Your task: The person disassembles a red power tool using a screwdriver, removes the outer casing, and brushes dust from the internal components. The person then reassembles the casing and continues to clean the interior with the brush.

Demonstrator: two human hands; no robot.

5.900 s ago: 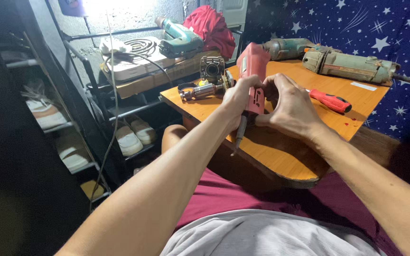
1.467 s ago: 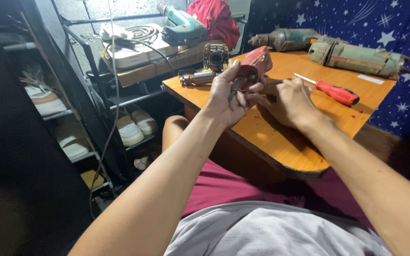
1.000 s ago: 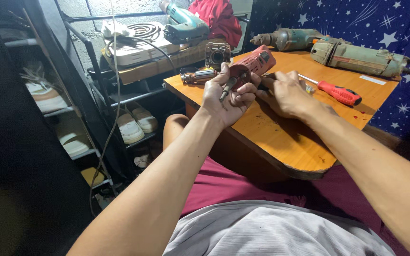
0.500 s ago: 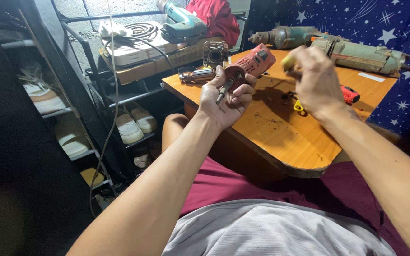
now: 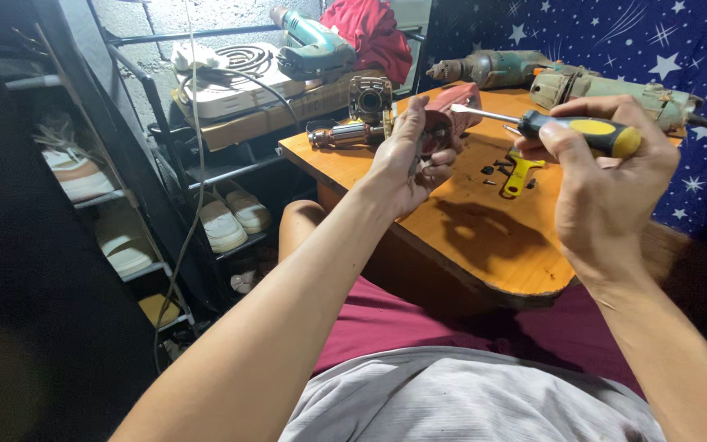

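The left hand (image 5: 407,164) is gripping the red tool housing (image 5: 448,123) above the wooden table (image 5: 484,245) while the right hand (image 5: 607,164) is clenching a screwdriver (image 5: 562,129), whose tip is risking slipping toward the left fingers or scattering the loose screws (image 5: 497,168).

Two old drills (image 5: 583,78) at back of wooden counter (image 5: 501,245) w/ small yellow tool (image 5: 517,173) & loose screws (image 5: 493,169) — teal drill (image 5: 312,45), hot plate (image 5: 235,69), red cloth (image 5: 374,33) behind; shoes (image 5: 231,214) on rack.
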